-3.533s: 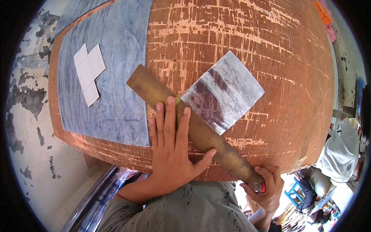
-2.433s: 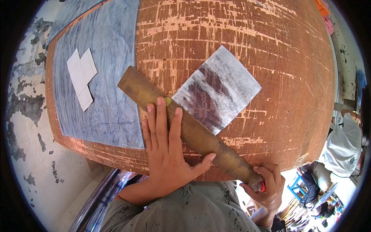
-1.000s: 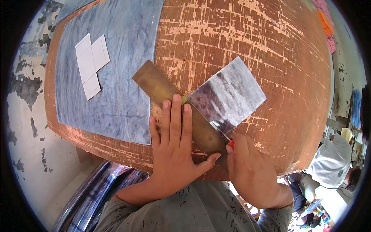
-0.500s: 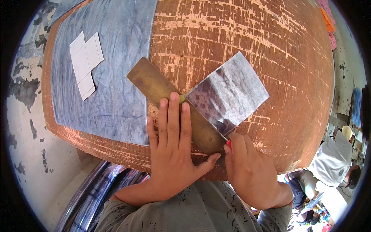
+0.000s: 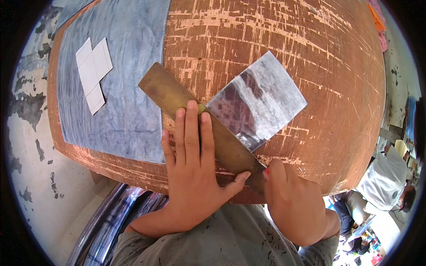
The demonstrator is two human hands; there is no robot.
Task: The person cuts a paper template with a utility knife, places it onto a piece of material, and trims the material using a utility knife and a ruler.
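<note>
Head view only. Left hand (image 5: 193, 173) lies flat, fingers spread and straight, palm pressing down on the long flat brass-coloured metal straightedge (image 5: 199, 124); it grips nothing, just pins the bar. Straightedge runs diagonally, its far end beyond the left fingertips, its near end down beside the right hand (image 5: 295, 201).

Right hand is curled shut into a fist at the near end of the bar, knuckles up. A small red tip (image 5: 266, 170) shows at its front, touching the bar's edge; probably a cutter or marker, but the tool itself is hidden in the fist, so cannot tell.

Shiny silver square foil-like sheet (image 5: 257, 99) lies just right of the left fingertips, one edge tucked against the straightedge, the rest fanning away from both hands. All of it rests on the scratched reddish-brown wooden table (image 5: 275, 40).

Well left of the left hand: large grey-blue sheet (image 5: 120, 88) flat on the table, with a few small white cut rectangles (image 5: 93, 73) on it.

Step in hand, as a judgement: ruling or cutting a line along the bar through the silver sheet, the stroke at or near its near end. Next move calls for steady left-hand pressure so the bar does not slip, and the red tip kept tight on the edge.

Other people sit at lower right, apart.
</note>
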